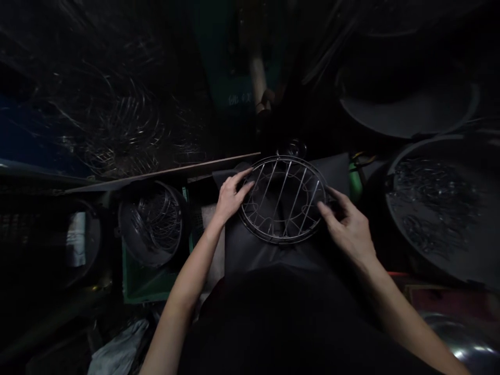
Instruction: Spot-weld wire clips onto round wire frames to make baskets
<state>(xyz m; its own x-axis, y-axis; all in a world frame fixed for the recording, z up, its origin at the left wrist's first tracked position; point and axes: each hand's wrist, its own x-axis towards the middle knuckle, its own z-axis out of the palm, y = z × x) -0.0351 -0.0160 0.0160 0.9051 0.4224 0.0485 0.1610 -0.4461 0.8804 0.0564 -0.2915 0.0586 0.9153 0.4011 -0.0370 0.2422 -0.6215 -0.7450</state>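
Note:
A round wire rack (283, 200) with parallel bars and a looped inner ring lies level in front of my body, above dark cloth (250, 255). My left hand (231, 197) pinches its left rim, thumb on the near side and fingers along the outer edge. On the opposite rim, my right hand (347, 224) grips with thumb and fingers; its fingertips are partly hidden behind the rim. Just beyond the rack's far edge sits a small shiny ring-shaped wire piece (292, 148). The scene is dim, so fine wire details are hard to make out.
At left, a black bucket of wire rings (156, 221) stands in a green crate (150, 291). On the right is a large basin (394, 208) of small wire parts. Wire rings (128, 130) are heaped behind a thin board edge (175, 171). A metal bowl-like surface (464, 344) shows lower right.

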